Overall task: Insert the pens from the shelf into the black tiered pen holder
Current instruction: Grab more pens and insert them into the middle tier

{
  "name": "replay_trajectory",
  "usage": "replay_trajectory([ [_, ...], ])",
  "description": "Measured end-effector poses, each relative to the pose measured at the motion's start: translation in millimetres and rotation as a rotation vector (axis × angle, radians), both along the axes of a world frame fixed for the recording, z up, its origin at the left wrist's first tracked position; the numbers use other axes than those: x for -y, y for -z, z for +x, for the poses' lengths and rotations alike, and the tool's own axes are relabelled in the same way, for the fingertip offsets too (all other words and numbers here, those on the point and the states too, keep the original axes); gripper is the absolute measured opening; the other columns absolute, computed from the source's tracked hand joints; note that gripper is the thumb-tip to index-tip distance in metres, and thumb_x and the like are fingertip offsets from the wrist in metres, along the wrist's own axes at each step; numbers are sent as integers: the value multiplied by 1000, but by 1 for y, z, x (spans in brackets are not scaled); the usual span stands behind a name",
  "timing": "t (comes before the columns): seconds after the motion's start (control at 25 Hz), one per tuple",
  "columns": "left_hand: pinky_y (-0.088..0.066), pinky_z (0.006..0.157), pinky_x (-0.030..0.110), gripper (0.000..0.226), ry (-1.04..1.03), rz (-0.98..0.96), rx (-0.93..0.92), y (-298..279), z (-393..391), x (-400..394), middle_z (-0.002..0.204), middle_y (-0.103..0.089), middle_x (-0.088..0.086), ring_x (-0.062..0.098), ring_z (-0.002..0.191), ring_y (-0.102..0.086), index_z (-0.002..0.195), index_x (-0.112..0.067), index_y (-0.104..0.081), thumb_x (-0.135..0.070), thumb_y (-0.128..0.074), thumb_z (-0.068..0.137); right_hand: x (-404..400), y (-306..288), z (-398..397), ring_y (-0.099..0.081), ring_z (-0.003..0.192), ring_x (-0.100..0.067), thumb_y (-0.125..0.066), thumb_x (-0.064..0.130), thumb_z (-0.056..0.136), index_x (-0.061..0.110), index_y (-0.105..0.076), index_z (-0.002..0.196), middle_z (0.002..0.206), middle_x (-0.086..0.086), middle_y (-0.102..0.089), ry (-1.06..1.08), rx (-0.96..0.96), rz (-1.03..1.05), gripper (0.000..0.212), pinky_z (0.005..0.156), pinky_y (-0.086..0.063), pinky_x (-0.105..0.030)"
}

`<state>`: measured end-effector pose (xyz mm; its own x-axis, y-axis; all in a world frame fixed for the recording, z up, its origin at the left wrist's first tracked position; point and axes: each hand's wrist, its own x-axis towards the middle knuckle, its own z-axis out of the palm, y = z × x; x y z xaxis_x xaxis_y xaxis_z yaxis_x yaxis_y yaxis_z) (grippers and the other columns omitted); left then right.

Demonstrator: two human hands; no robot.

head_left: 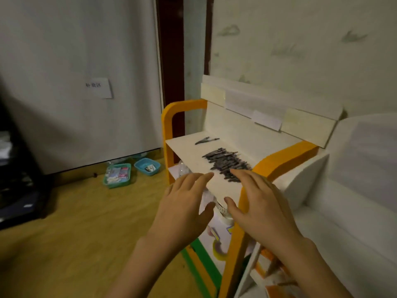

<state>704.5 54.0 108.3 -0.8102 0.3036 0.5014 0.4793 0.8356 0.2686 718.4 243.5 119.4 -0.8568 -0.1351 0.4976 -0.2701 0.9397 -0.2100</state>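
Reaching both hands toward the pens (226, 165), piled on the white shelf (189, 151) top, right of centre; a couple lie apart at the far left. Left hand (184, 203) and right hand (257, 201) are spread flat, fingers straight, holding nothing. Step: first pickup. Next move needs a pinch on the near edge of the pile. Holder isn't in view.

White shelf (187, 145), orange side frames. Dark pens (227, 164) heaped mid-shelf; few separate pens (206, 140) near back left. Wooden floor (75, 211): two teal baskets (117, 175) by wall.
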Motion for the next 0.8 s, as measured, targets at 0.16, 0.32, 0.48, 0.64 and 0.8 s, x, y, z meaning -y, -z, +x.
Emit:
replay_trajectory([
  [0.16, -30, 114, 30, 67, 33, 12, 11, -6, -61, 73, 151, -29, -18, 8, 140, -25, 147, -44, -14, -50, -51, 92, 68, -3, -62, -44, 127, -11, -56, 50, 86, 32, -37, 140, 139, 9, -47, 38, -1, 12, 60, 99, -38, -24],
  [0.32, -31, 113, 29, 67, 91, 28, 27, -7, -123, 112, 152, -28, -19, 6, 140, -25, 147, -45, -13, -51, -52, 92, 98, 0, -112, -45, 125, -12, -55, 50, 86, 32, -37, 140, 138, 10, -48, 101, 10, 17, 60, 101, -40, -30],
  [0.48, -36, 110, 30, 66, 191, 30, 73, 1, -193, 112, 149, -33, -18, 6, 136, -31, 146, -46, -16, -52, -52, 91, 100, 9, -163, -47, 124, -12, -57, 50, 85, 32, -37, 140, 138, 11, -48, 209, 40, 3, 61, 102, -41, -33],
  [0.64, -37, 111, 32, 67, 261, -2, 90, 3, -260, 90, 151, -31, -16, 8, 137, -30, 147, -44, -15, -52, -51, 91, 82, 25, -216, -49, 122, -14, -59, 49, 84, 31, -40, 138, 135, 10, -51, 314, 50, -56, 60, 101, -45, -37],
  [0.8, -36, 107, 31, 69, 337, -64, 117, 2, -346, 53, 152, -32, -14, 11, 137, -31, 149, -40, -15, -52, -51, 92, 52, 45, -279, -51, 118, -14, -61, 48, 82, 31, -43, 135, 131, 11, -54, 415, 80, -98, 58, 96, -46, -34],
])
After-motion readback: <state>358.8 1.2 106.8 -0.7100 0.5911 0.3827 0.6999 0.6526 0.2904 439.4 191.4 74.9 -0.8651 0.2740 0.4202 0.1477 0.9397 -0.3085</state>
